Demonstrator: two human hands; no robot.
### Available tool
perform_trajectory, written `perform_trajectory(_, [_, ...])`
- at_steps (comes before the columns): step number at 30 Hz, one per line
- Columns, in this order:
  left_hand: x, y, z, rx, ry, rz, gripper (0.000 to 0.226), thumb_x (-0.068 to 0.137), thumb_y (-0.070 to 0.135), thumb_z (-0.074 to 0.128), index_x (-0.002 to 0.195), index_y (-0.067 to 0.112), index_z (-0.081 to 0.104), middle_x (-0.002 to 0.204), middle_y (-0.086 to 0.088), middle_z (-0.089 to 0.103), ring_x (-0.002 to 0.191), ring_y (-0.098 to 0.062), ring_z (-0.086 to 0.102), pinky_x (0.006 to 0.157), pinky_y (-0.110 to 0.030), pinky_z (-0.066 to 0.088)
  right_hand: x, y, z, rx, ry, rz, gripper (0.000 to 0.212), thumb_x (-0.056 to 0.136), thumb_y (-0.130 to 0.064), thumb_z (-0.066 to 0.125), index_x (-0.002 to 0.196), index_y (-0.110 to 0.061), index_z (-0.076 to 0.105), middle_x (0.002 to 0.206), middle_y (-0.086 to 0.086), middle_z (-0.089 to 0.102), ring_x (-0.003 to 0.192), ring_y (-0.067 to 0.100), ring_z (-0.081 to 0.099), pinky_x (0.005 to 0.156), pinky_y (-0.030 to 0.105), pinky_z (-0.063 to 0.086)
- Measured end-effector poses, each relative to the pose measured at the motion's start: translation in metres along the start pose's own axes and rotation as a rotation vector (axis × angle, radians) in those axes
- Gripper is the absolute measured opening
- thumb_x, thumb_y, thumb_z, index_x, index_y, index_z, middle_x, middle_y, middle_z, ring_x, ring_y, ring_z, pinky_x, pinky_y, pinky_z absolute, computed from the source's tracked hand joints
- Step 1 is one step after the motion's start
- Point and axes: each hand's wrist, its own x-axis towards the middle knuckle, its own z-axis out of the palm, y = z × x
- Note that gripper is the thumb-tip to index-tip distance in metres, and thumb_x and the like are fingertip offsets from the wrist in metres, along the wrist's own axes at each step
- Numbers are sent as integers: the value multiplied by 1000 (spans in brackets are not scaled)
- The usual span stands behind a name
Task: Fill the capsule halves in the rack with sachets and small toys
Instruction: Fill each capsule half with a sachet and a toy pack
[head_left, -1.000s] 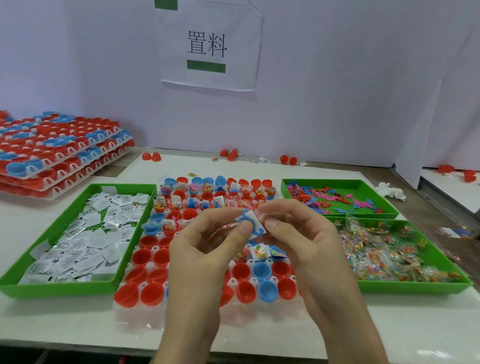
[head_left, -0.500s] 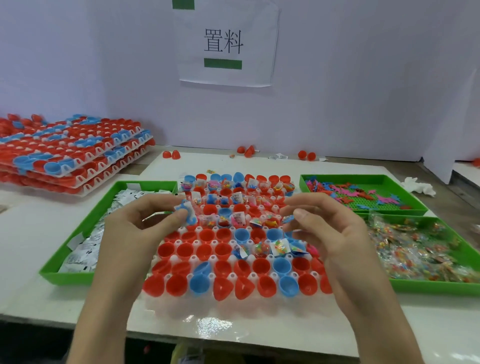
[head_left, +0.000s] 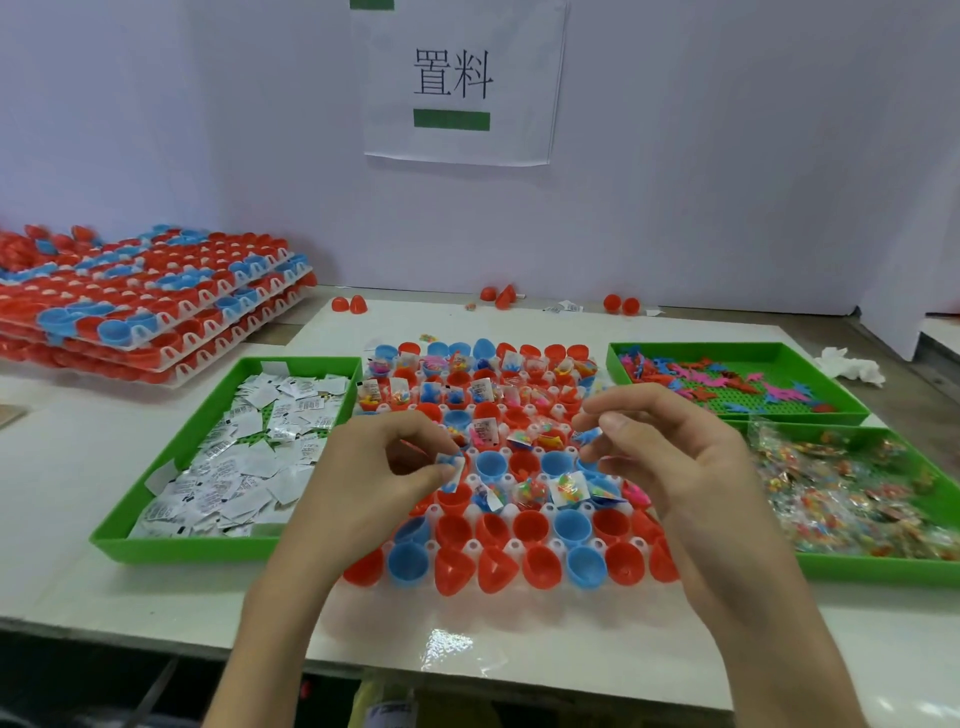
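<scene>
Two hands hovered over the middle of the rack (head_left: 511, 546), which sat on the white table (head_left: 519, 322) between three green trays. The left hand (head_left: 379, 467) pinched a small white sachet (head_left: 451, 462) between thumb and forefinger, low over the rack's left side, with a bit of blue showing against it. The right hand (head_left: 670, 457) pinched a small blue toy (head_left: 586, 436) at its fingertips above the rack's right side, its other fingers loosely curled. Red and blue capsule halves (head_left: 408, 564) stood open side up in the rack. The far rows and part of one nearer row held sachets and bright bits, while the two nearest rows were bare inside. The sachet tray (head_left: 182, 548) lay just left of the rack, heaped with white sachets (head_left: 244, 457). To the right, the far tray (head_left: 737, 349) held flat red, blue and pink toys (head_left: 727, 382), and the near tray (head_left: 878, 571) held clear packets (head_left: 841, 488) of coloured pieces. More loaded racks were stacked (head_left: 145, 306) at the back left, a few loose red halves (head_left: 349, 304) lay near the wall, and a paper sign (head_left: 457, 83) hung above.
</scene>
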Motion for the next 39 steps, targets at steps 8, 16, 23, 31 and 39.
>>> perform_trajectory(8, [6,-5,9,81,-38,2,20,79,14,82,77,33,73,80,23,70,79,3,68,69,-15,56,1,0,-2,36,-7,-10,27,95,-7,59,85,-26,76,87,0,75,75,13,70,72,20,56])
perform_trajectory(16, [7,-4,15,91,-91,-19,24,76,10,84,74,31,71,80,16,71,77,4,67,63,-9,52,1,0,-3,49,-4,-15,28,95,-7,58,85,-25,76,86,-1,75,74,12,69,71,19,55])
perform_trajectory(23, [7,-3,15,175,-129,22,29,75,9,83,67,32,68,76,11,68,78,9,60,67,-4,44,1,-1,-3,33,1,-7,28,96,-7,58,84,-25,76,86,-2,75,74,12,69,70,18,55])
perform_trajectory(31, [14,-1,14,252,-188,-44,30,76,7,83,64,32,71,68,16,69,72,8,65,59,-1,45,1,-1,-4,31,4,-4,28,97,-8,57,85,-26,76,86,-2,75,75,11,69,70,17,55])
perform_trajectory(39, [15,-2,7,290,-182,-4,17,77,14,83,70,28,77,89,14,66,80,-5,63,68,-17,50,1,1,-8,31,13,-21,30,96,-7,57,86,-28,76,88,0,75,76,14,69,73,21,57])
